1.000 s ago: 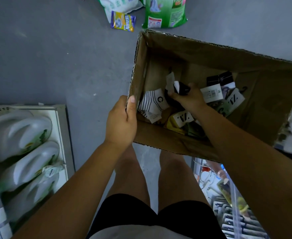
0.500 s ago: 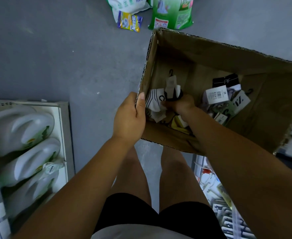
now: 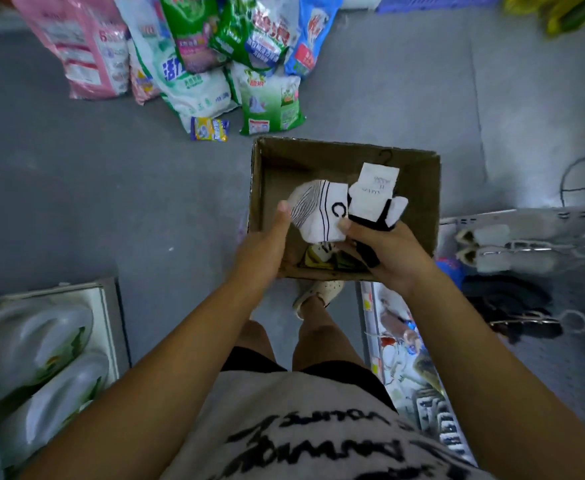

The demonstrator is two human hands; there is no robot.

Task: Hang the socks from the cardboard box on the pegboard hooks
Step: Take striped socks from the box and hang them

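My left hand (image 3: 261, 245) grips the near-left edge of the open cardboard box (image 3: 284, 168), its thumb up beside a sock. My right hand (image 3: 389, 252) holds two pairs above the box. One is a white striped sock pair (image 3: 313, 211) marked with a black C. The other is a black-and-white sock pair (image 3: 376, 202) with a paper label and a small black hanger hook at its top. More socks (image 3: 318, 258), yellow and green, lie on the box floor, partly hidden by my hands. The pegboard (image 3: 533, 362) with metal hooks (image 3: 561, 245) is at the right.
Pale socks (image 3: 492, 245) and dark socks (image 3: 505, 299) hang on the pegboard hooks. Detergent bags (image 3: 215, 64) are piled on the grey floor beyond the box. A shelf with white bottles (image 3: 35, 358) stands at the left; packaged goods (image 3: 405, 341) lie below the pegboard.
My right hand has lifted the white striped and black-and-white socks out of the box's bottom. The view has pulled back, showing the pegboard and the bag pile.
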